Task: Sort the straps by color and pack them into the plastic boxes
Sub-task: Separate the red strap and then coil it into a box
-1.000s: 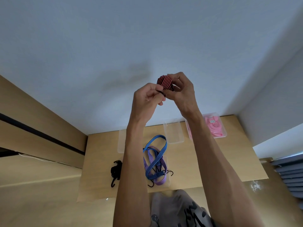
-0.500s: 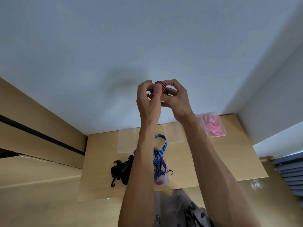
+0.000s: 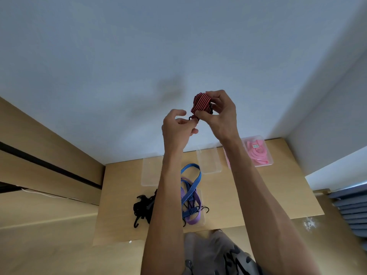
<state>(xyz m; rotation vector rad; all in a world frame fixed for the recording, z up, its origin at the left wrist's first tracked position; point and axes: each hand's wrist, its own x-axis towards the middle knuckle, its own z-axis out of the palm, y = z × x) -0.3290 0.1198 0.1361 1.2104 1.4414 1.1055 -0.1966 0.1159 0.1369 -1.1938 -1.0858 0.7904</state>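
1. The red-and-black striped strap point(image 3: 201, 104) is wound into a compact bundle and held up in the air, well above the tabletop point(image 3: 258, 195) and in front of the pale wall.
2. The right hand point(image 3: 219, 114) grips the bundle, thumb on its near face and fingers curled over its top and far side; this hand carries the strap.
3. The left hand point(image 3: 176, 126) sits just beside and below the bundle, on its left. Its thumb and forefinger pinch the black hook point(image 3: 191, 117) that sticks out of the bundle's lower end.
4. Key relation: the bundle lies up and to the right of the left hand and inside the grasp of the right hand, so the right hand is the nearer one.
5. Long axis: the bundle stands roughly upright with a slight tilt, its rounded top leaning right and its hooked end pointing down and left toward the left hand.
6. Judgement: the hook end is probably being tucked or fastened so that the coil stays closed before packing.
7. Below the bundle, an empty clear box point(image 3: 208, 161) stands on the tabletop, between a second clear box point(image 3: 151, 171) on its left and the box of pink straps point(image 3: 256, 153) on its right.
8. Nearer the person than the empty clear box lie the blue strap point(image 3: 191, 181) and purple strap point(image 3: 195, 217), tangled together, with black straps point(image 3: 143, 209) to their left.
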